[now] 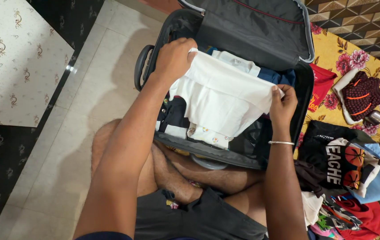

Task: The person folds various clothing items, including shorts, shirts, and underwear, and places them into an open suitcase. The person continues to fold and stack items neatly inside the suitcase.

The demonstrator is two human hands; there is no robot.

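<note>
A folded white cotton shirt (223, 95) is stretched flat between both hands over the open black fabric suitcase (303, 84), held taut at opposite ends, it seems, so the fold keeps its shape above the clothes already packed. The left hand (174, 58) grips the far left corner, fingers curled together over the cloth's edge; the right hand (282, 106) pinches the right edge between thumb and bunched fingers, a thin silver bangle (281, 142) on its wrist. Beneath the shirt lie other garments, mostly covered: a pale folded one at the far side, dark and patterned ones near the person. To the right, on a yellow floral bedsheet (332, 55), sits a loose pile of clothes, topped by a black printed T-shirt (328, 151). The suitcase lid is cut off at the top, and the case's near rim rests against the person's crossed legs.
</note>
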